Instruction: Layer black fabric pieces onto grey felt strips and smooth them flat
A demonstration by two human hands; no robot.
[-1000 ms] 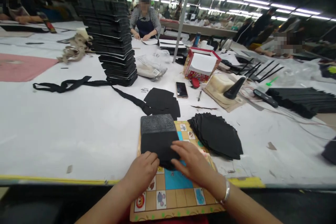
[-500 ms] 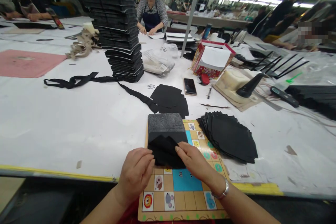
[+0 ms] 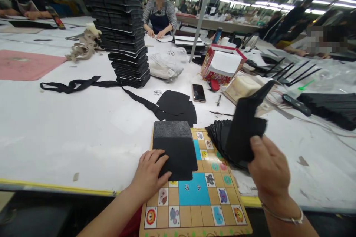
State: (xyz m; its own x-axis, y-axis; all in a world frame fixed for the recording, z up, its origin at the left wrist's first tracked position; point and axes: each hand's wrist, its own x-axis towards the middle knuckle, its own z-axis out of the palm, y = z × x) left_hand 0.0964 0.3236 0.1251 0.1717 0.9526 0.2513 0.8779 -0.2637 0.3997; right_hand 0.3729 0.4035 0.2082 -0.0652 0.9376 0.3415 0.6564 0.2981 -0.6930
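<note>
My left hand (image 3: 150, 174) lies with fingers spread on a black sheet piece (image 3: 180, 155), which has a grey fuzzy strip (image 3: 172, 129) at its far end. That piece rests on a game board (image 3: 196, 215) printed with animal pictures. On the right, my right hand (image 3: 269, 166) pinches another black piece (image 3: 240, 129) between thumb and fingers, raised and slightly blurred. Behind it, partly hidden, is a fanned stack of black pieces (image 3: 218, 139) at the board's right edge.
A tall stack of black pieces (image 3: 128, 44) stands farther back. Loose black pieces (image 3: 175, 103), a black strip (image 3: 144, 102), a phone (image 3: 199, 93), a pen (image 3: 219, 100) and a red box (image 3: 205, 63) lie beyond the board. A co-worker (image 3: 160, 14) sits across the table.
My right hand has moved from the board to the right and now holds up a black piece. My left hand has opened and lies on the piece on the board, where the raised cloth is gone.
</note>
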